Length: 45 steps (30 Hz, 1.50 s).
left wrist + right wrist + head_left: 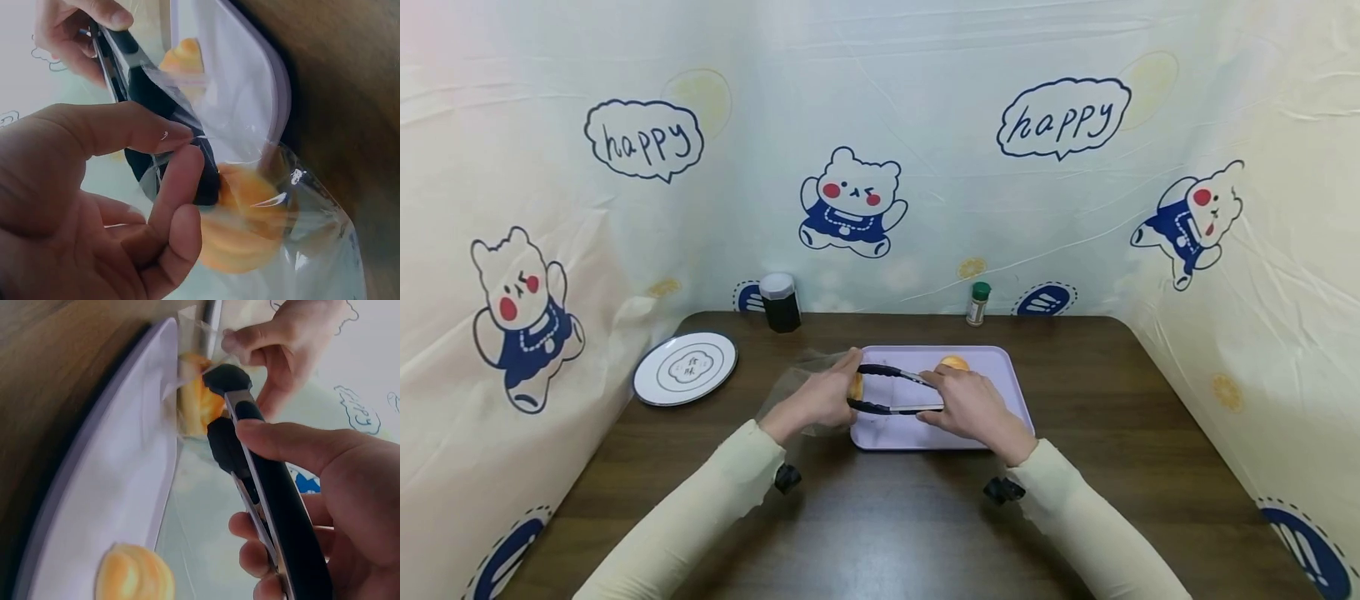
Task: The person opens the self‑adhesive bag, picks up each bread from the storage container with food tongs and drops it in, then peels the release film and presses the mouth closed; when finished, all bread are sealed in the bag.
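Observation:
My left hand (829,395) pinches the edge of a clear plastic bag (315,215) between thumb and index finger. Inside the bag is a golden bread roll (244,240), near the tray's left end. My right hand (972,403) grips a pair of tongs (281,506) with black handles and black tips. The tong tips stand apart at the bag's mouth, close to the roll in the left wrist view. Another bread roll (134,575) lies on the pale purple tray (925,438), partly hidden behind my right hand in the head view.
A white plate (685,369) with a dark rim lies at the left of the brown table (880,517). Toward the back stand a dark jar (782,310) with a whitish lid and a small green-capped shaker bottle (977,305). A printed curtain (925,100) surrounds the table.

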Tool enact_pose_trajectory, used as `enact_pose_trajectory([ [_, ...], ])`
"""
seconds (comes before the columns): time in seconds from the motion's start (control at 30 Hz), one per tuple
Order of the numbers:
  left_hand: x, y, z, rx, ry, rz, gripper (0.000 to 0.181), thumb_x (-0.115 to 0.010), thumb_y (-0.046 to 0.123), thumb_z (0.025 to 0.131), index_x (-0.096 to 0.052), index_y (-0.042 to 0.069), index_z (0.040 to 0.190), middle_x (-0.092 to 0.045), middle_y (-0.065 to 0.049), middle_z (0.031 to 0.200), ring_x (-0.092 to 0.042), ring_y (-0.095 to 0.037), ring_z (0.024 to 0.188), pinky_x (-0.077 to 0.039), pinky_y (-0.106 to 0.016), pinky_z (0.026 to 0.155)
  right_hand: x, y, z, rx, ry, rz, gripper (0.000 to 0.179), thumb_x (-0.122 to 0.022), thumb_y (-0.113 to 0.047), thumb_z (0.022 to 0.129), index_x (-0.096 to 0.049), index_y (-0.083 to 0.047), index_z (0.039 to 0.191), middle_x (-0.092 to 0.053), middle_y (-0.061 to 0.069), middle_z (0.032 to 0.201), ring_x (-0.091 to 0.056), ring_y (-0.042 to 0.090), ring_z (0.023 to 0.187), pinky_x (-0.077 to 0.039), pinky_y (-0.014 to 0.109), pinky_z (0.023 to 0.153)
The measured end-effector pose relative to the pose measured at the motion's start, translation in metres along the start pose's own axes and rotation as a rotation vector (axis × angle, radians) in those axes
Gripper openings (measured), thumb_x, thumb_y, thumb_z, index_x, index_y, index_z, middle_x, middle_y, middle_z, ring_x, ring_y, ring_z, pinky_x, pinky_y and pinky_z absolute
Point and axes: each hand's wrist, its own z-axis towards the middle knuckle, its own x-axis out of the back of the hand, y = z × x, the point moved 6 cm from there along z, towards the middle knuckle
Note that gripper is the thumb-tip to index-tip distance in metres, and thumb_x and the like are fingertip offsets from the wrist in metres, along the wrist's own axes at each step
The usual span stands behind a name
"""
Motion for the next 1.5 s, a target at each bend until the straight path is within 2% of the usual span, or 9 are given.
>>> enact_pose_trajectory([
  [0.17,0.005,-0.004,0.0,0.012,-0.007,-0.015,0.109,-0.08,0.015,0.076,-0.011,0.012,0.161,-0.006,-0.005,0.17,-0.03,-0.031,0.151,-0.045,-0.048,0.105,0.009,0.009,-0.004,0.019,-0.005,0.028,0.065,-0.082,-0.051,0.077,-0.066,-0.016,0.13,-0.071,0.005,0.115,-0.067,0.02,0.089,-0.057,0.041,0.075],
  [0.37,0.01,-0.004,-0.001,0.014,0.003,-0.036,0.107,-0.08,0.014,0.076,-0.014,0.011,0.161,-0.01,-0.006,0.17,-0.031,-0.033,0.15,-0.038,-0.052,0.115,0.018,0.031,-0.014,0.031,-0.046,0.086,0.069,-0.08,-0.051,0.078,-0.064,-0.012,0.133,-0.068,0.011,0.127,-0.067,0.026,0.107,-0.057,0.046,0.09],
  [0.53,0.009,-0.006,0.001,0.027,0.021,-0.039,0.106,-0.081,0.013,0.077,-0.017,0.012,0.161,-0.013,-0.006,0.169,-0.036,-0.033,0.146,-0.038,-0.052,0.115,0.023,0.055,-0.022,-0.001,-0.086,0.119,0.073,-0.079,-0.052,0.08,-0.061,-0.012,0.137,-0.066,0.014,0.13,-0.066,0.029,0.113,-0.055,0.05,0.094],
  [0.7,0.008,-0.005,0.002,0.011,0.019,-0.065,0.106,-0.081,0.011,0.078,-0.015,0.012,0.161,-0.012,-0.007,0.17,-0.032,-0.033,0.149,-0.035,-0.051,0.118,0.023,0.085,-0.028,-0.048,-0.106,0.119,0.075,-0.076,-0.054,0.081,-0.059,-0.009,0.139,-0.064,0.016,0.135,-0.063,0.034,0.119,-0.052,0.054,0.099],
  [0.83,0.008,-0.004,0.002,-0.006,0.021,-0.068,0.106,-0.081,0.011,0.078,-0.016,0.01,0.161,-0.012,-0.009,0.169,-0.033,-0.033,0.148,-0.037,-0.05,0.117,0.021,0.107,-0.033,-0.095,-0.122,0.1,0.076,-0.076,-0.054,0.081,-0.058,-0.009,0.139,-0.064,0.018,0.133,-0.063,0.035,0.117,-0.052,0.055,0.097],
  [1.1,0.006,-0.004,0.002,0.009,-0.003,-0.093,0.105,-0.08,0.011,0.079,-0.015,0.015,0.161,-0.01,-0.004,0.17,-0.034,-0.032,0.148,-0.039,-0.05,0.115,0.016,0.14,-0.041,-0.179,-0.152,0.088,0.076,-0.077,-0.053,0.08,-0.058,-0.009,0.139,-0.065,0.019,0.13,-0.064,0.035,0.112,-0.052,0.056,0.094],
  [1.33,0.006,-0.004,0.002,-0.009,-0.007,-0.085,0.103,-0.08,0.011,0.079,-0.017,0.013,0.161,-0.011,-0.005,0.17,-0.034,-0.033,0.148,-0.038,-0.051,0.116,0.012,0.154,-0.045,-0.203,-0.172,0.068,0.075,-0.079,-0.052,0.079,-0.061,-0.007,0.136,-0.067,0.02,0.124,-0.065,0.031,0.1,-0.055,0.053,0.087],
  [1.5,0.006,-0.004,0.003,-0.014,-0.011,-0.084,0.104,-0.079,0.011,0.078,-0.017,0.012,0.161,-0.011,-0.005,0.17,-0.033,-0.032,0.148,-0.037,-0.051,0.116,0.009,0.162,-0.047,-0.224,-0.19,0.066,0.076,-0.08,-0.052,0.078,-0.061,-0.005,0.135,-0.066,0.022,0.125,-0.064,0.033,0.102,-0.054,0.055,0.089],
])
